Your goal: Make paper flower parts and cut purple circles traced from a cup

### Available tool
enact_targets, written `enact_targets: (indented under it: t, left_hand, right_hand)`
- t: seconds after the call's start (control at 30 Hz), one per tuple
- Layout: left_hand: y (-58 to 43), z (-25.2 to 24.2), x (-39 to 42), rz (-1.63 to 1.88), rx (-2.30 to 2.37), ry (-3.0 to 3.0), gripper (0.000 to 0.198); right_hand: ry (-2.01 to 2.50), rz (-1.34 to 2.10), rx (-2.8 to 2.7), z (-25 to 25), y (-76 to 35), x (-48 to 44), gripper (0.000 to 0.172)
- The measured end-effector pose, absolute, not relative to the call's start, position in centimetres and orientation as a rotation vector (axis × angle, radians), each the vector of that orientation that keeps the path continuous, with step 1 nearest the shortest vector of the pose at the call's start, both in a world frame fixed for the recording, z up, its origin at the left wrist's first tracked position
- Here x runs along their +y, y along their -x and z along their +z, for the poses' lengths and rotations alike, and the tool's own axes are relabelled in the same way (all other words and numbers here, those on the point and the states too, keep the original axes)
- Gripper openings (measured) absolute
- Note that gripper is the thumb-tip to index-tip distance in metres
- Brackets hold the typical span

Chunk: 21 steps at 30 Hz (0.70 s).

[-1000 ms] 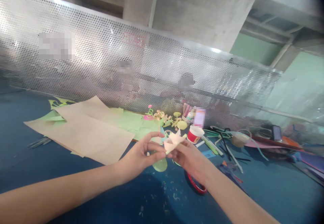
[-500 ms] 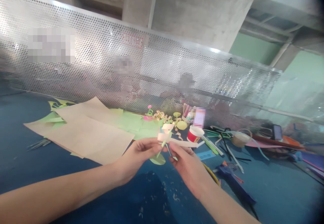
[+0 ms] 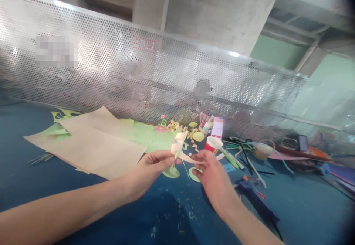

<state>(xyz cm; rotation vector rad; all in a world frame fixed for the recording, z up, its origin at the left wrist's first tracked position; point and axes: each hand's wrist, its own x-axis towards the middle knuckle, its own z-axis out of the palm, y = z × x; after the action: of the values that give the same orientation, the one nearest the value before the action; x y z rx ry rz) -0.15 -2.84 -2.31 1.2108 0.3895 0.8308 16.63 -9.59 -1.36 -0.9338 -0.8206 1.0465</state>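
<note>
My left hand [image 3: 151, 168] is closed in a pinch on a thin light-green stem [image 3: 176, 159]. Around the stem's upper part curls a pale peach paper strip [image 3: 179, 147], its free end stretching right. That end lies between the thumb and fingers of my right hand [image 3: 217, 180]. A round light-green paper base [image 3: 171, 172] shows under the stem, just below my left fingers. Another pale green disc [image 3: 195, 174] is partly hidden by my right fingers. Just behind my right hand stands a red and white paper cup [image 3: 213, 145].
Large beige paper sheets [image 3: 102, 149] cover the left of the blue table, over green paper [image 3: 155, 139]. Small paper pieces [image 3: 198, 136] stand near the perforated metal screen [image 3: 177, 71]. A blue glue gun [image 3: 257, 198] and several pipe cleaners [image 3: 251, 165] lie right. Scraps litter the front.
My right hand has moved right, away from my left, drawing out the strip's loose end. The left hand keeps its pinch on the stem, and the green disc near the right fingers shows more.
</note>
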Motion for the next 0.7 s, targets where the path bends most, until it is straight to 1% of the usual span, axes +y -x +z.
enact_targets:
  t: [0.07,0.1,0.13,0.17,0.27,0.3,0.37,0.43,0.5,0.7]
  left_hand:
    - [0.2,-2.2,-2.9,0.835,0.402,-1.194,0.014]
    - [0.2,-2.2,-2.9,0.841,0.408,-1.187,0.014]
    - [0.2,-2.2,-2.9,0.846,0.416,-1.184,0.014]
    - [0.2,-2.3,-2.9,0.850,0.424,-1.183,0.013]
    - [0.1,-2.6,-2.7,0.843,0.443,-1.191,0.014]
    - [0.0,-2.7,-2.6,0.837,0.443,-1.195,0.014]
    - [0.0,-3.0,-2.6,0.824,0.432,-1.200,0.014]
    - [-0.1,-3.2,-2.7,0.812,0.413,-1.201,0.013]
    - [-0.2,-3.3,-2.9,0.801,0.392,-1.207,0.012]
    - [-0.2,-3.3,-3.0,0.783,0.350,-1.189,0.010]
  right_hand:
    - [0.938,1.027,-0.833,-0.5,-17.6,-9.6,0.051]
    - [0.970,0.995,-0.844,0.0,-18.2,-9.6,0.059]
    - [1.026,0.939,-0.856,0.5,-18.6,-9.5,0.061]
    - [1.107,0.862,-0.881,1.0,-19.0,-9.5,0.057]
    - [1.387,0.688,-1.143,2.1,-19.4,-9.4,0.033]
    - [1.446,0.677,-1.272,2.2,-19.2,-9.4,0.030]
    - [1.486,0.698,-1.484,2.1,-18.5,-9.5,0.028]
    - [1.467,0.673,-1.578,1.6,-17.7,-9.5,0.023]
    - [1.444,0.636,-1.616,1.0,-16.9,-9.5,0.018]
    - [1.411,0.637,-1.615,0.6,-16.2,-9.2,0.016]
